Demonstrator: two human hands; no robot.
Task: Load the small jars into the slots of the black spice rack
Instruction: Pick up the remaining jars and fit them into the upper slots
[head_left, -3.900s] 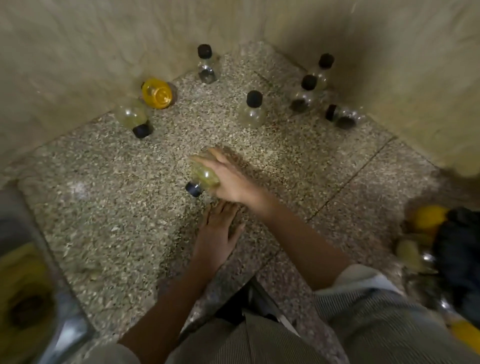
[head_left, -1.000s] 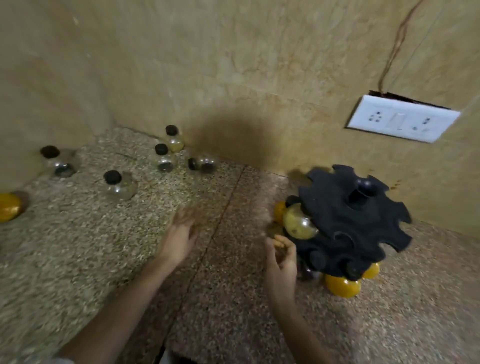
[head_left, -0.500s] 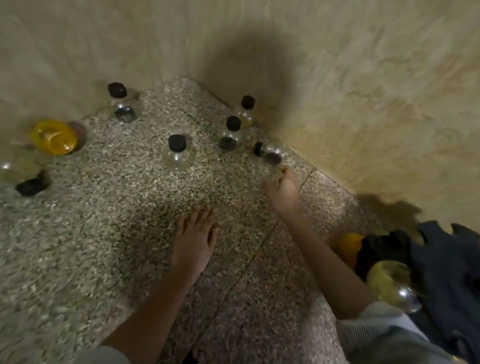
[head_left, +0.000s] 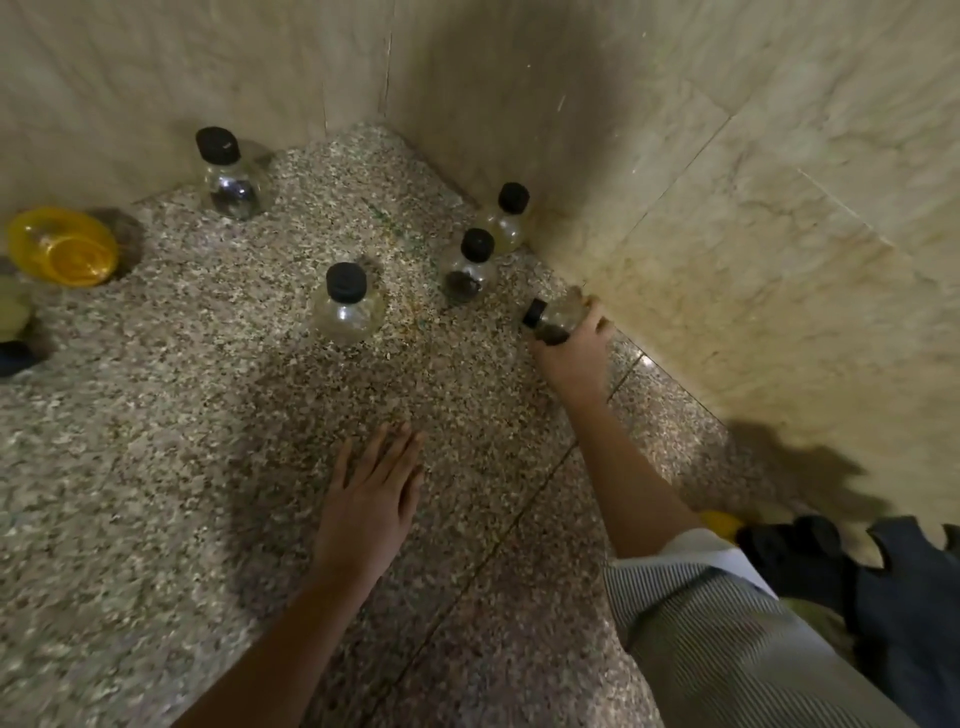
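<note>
My right hand grips a small clear jar with a black cap that lies on its side by the right wall. My left hand rests flat on the speckled stone counter, fingers straight. Several more round jars with black caps stand on the counter: one in the middle, two near the corner, one at the back left. A yellow jar lies at the far left. The black spice rack shows only in part at the lower right, behind my sleeve.
Beige marble walls meet in a corner behind the jars. Another jar lies cut off at the left edge. A yellow jar peeks out beside the rack. My striped sleeve covers the lower right.
My right hand has reached forward and closed round the lying jar by the wall. The view has moved closer to the corner. My left hand stays flat on the counter.
</note>
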